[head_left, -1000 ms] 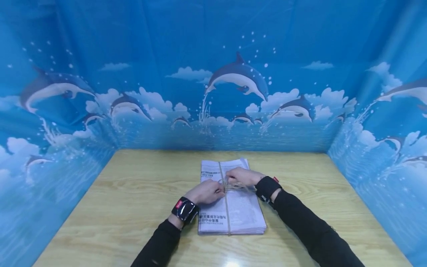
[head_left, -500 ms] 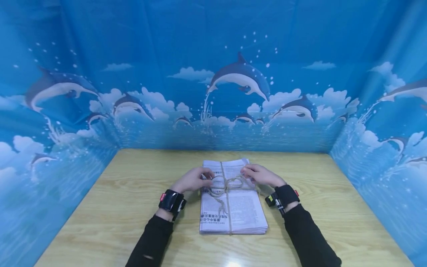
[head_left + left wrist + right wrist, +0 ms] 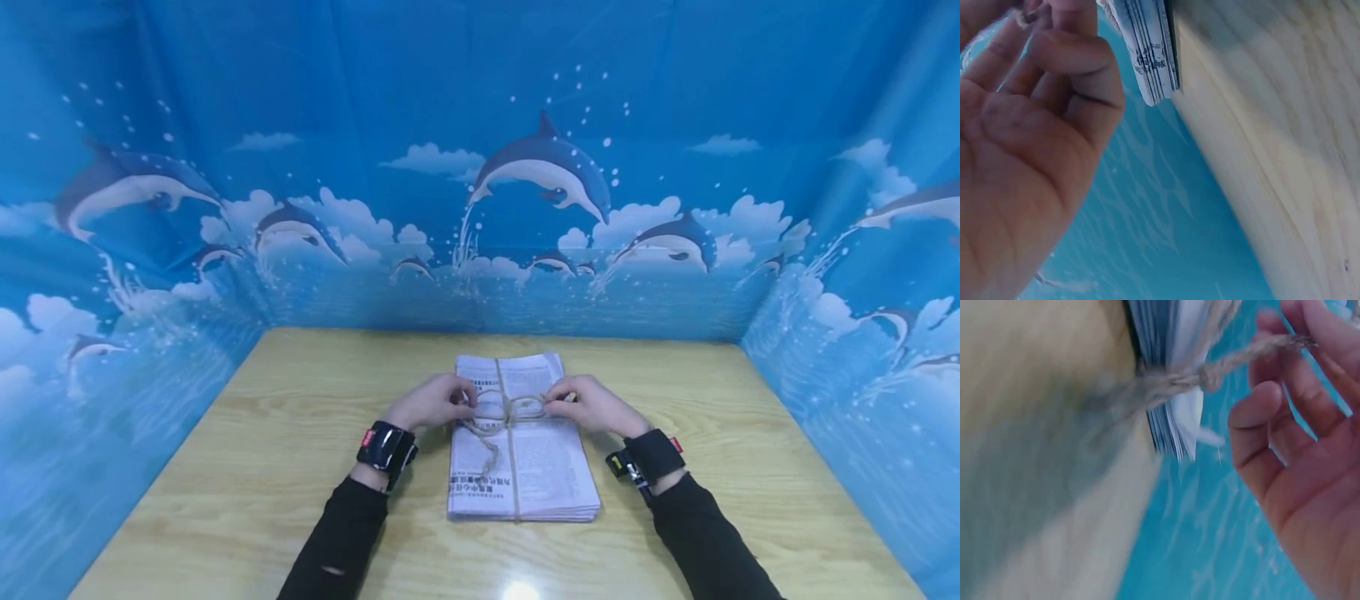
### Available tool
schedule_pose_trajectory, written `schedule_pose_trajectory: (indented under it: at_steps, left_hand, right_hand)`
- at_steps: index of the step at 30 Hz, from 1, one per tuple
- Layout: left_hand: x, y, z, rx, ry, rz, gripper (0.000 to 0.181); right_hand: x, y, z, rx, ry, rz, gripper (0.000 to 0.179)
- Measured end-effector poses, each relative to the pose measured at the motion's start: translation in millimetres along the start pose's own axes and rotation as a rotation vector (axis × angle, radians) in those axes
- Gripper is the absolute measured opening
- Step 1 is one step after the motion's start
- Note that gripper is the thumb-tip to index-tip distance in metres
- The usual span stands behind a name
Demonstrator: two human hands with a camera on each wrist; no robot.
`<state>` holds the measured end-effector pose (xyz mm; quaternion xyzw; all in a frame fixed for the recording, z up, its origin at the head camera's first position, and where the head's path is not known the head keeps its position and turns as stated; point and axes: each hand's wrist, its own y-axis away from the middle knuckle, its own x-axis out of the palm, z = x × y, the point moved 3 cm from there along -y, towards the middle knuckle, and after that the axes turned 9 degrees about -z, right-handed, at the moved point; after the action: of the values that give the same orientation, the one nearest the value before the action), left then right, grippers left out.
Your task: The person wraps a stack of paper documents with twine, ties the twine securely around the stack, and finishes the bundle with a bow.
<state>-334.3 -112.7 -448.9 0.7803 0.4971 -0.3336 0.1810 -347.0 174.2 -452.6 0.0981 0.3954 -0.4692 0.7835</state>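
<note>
A stack of folded newspapers (image 3: 555, 475) lies on the table, bound lengthwise and crosswise with twine (image 3: 513, 467). The twine is tied in a bow at the centre of the stack, with a frayed tail hanging over the left half. Over the stack's left edge, my left hand (image 3: 431, 402) pinches the bow's left loop between thumb and fingers; in the left wrist view a bit of twine (image 3: 1024, 19) shows at the fingertips. Opposite it, my right hand (image 3: 596, 404) pinches the right loop, and the right wrist view shows twine (image 3: 1244, 357) running up into those fingers.
The wooden table (image 3: 315, 467) extends around the stack on every side. A blue dolphin-print curtain (image 3: 360, 292) rises behind it and along both sides. Each wrist wears a black strap with a small device.
My hands were together at the knot, then parted to either side, leaving the bow's loops in view. Since then the right hand has come slightly nearer, and the twine tail has shifted left.
</note>
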Motion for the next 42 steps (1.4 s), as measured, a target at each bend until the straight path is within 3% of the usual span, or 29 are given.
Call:
schedule_pose_trajectory:
  at_steps: [4,8,13,16,20,24,27,31,35,38,42]
  left_hand:
    - [-4.4,3.9,2.4,-0.043,0.023,-0.011,0.004]
    - [-9.4,11.0,8.3,-0.071,0.048,0.016,0.004]
    - [-12.6,15.3,11.8,-0.072,0.075,0.065,0.008]
    - [-14.2,13.4,11.7,-0.110,0.090,-0.004,0.016]
    - [-7.9,6.9,9.4,-0.124,0.017,-0.135,0.022]
    - [8.4,-0.7,3.4,-0.056,-0.117,-0.137,0.022]
    - [13.4,-3.8,0.4,-0.022,-0.170,-0.161,0.012]
    - [-4.3,-0.5,2.6,-0.055,-0.060,-0.274,0.010]
    - [-27.5,4.7,13.6,-0.019,0.040,-0.377,0.014]
    - [-31.4,6.6,25.9,-0.030,-0.013,-0.389,0.014]
    - [-24.7,6.7,37.1,-0.095,-0.143,-0.325,0.016]
  right_hand:
    - [-13,9.1,-8,0.048,0.084,0.027,0.014]
    - [-20,23.3,-18,0.088,0.197,0.095,0.012]
    - [-20,28.3,-18,0.102,0.203,0.149,0.012]
    - [-20,27.6,-18,0.151,0.198,0.154,0.021]
    - [-17,26.6,-20,0.138,0.179,0.131,0.028]
    - [-9,23.7,-19,0.039,0.185,0.071,0.013]
    - [-6,21.9,-19,0.022,0.201,0.042,0.004]
    - [-12,22.5,-22,0.072,0.222,0.032,0.006]
    - [-21,26.0,-34,0.097,0.233,0.027,0.007]
    - [-26,28.1,-44,0.122,0.243,0.019,0.008]
    - [-25,27.7,-46,0.142,0.240,0.023,0.008]
